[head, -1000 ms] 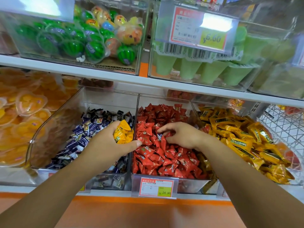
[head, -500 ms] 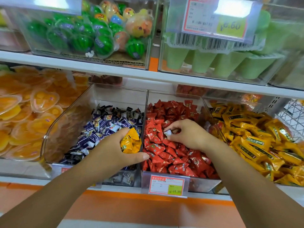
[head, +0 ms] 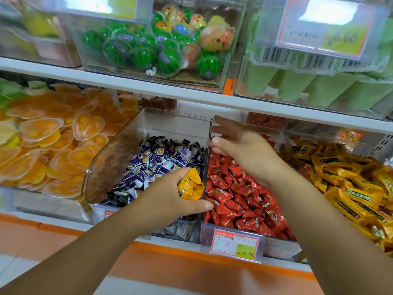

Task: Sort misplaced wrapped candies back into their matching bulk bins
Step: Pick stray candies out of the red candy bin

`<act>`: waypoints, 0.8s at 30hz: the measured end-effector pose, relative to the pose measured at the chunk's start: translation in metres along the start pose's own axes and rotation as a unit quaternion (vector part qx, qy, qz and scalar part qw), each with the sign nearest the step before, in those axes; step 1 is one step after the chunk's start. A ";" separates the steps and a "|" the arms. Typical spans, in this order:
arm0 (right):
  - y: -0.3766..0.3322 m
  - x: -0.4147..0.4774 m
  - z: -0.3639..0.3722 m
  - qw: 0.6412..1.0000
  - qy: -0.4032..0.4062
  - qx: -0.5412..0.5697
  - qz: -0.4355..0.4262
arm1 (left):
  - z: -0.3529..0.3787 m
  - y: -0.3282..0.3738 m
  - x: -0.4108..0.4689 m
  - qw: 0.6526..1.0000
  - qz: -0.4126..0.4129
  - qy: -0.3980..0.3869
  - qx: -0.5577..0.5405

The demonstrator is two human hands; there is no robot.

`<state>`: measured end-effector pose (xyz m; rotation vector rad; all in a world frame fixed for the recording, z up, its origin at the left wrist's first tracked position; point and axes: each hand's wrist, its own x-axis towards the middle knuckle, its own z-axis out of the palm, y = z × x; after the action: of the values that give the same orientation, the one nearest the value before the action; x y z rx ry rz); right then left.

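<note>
The yellow wrapped candies (head: pixel 190 185) sit bunched in my left hand (head: pixel 168 199), clamped between my thumb below and my fingers above; the bundle's long axis runs roughly from 7 to 1 o'clock, its top corner pointing to 1 o'clock. My hand holds them over the front right corner of the purple candy bin (head: pixel 119 150), just beside the clear divider. At 3 o'clock from them lies the red candy bin (head: pixel 244 194), a price tag (head: pixel 234 244) on its front. My right hand (head: pixel 240 150) hovers above the back of that bin, fingers spread apart and pointing to 10 o'clock; I cannot tell whether anything is in it. Further out at 3 o'clock is the yellow candy bin (head: pixel 350 188). At 9 o'clock, orange jelly cups (head: pixel 53 135) fill a bin. Above the white shelf edge (head: pixel 170 90), at 12 o'clock, stand watermelon-shaped sweets (head: pixel 144 54) and green cups (head: pixel 319 88). An orange strip (head: pixel 191 271) runs below.
</note>
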<state>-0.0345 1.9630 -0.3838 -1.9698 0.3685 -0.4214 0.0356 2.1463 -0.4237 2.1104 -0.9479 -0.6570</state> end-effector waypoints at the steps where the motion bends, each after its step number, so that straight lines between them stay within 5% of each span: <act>1: 0.000 -0.002 -0.004 0.999 0.001 -0.052 -0.003 | 0.000 0.000 0.000 1.000 -0.001 -0.005 0.000; 4: 0.006 -0.017 -0.018 0.961 -0.070 -0.266 -0.015 | 0.000 -0.001 0.001 1.000 -0.002 -0.007 0.000; 8: 0.028 -0.039 -0.003 0.898 -0.247 -0.359 0.064 | 0.002 -0.001 0.002 1.000 -0.007 -0.007 0.001; 15: 0.054 -0.024 -0.032 0.844 -0.079 -0.518 0.112 | 0.001 -0.001 0.001 1.000 -0.008 -0.013 -0.023; 19: 0.043 -0.025 -0.062 0.863 -0.099 -0.475 0.139 | 0.001 -0.001 0.001 1.000 -0.009 -0.011 -0.020; 24: 0.008 -0.039 -0.041 0.892 -0.222 -0.391 0.036 | 0.001 -0.002 0.002 1.000 -0.019 -0.008 -0.011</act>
<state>-0.0880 1.9434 -0.3800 -2.7367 0.3395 0.2946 0.0373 2.1457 -0.4262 2.1100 -0.9079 -0.7017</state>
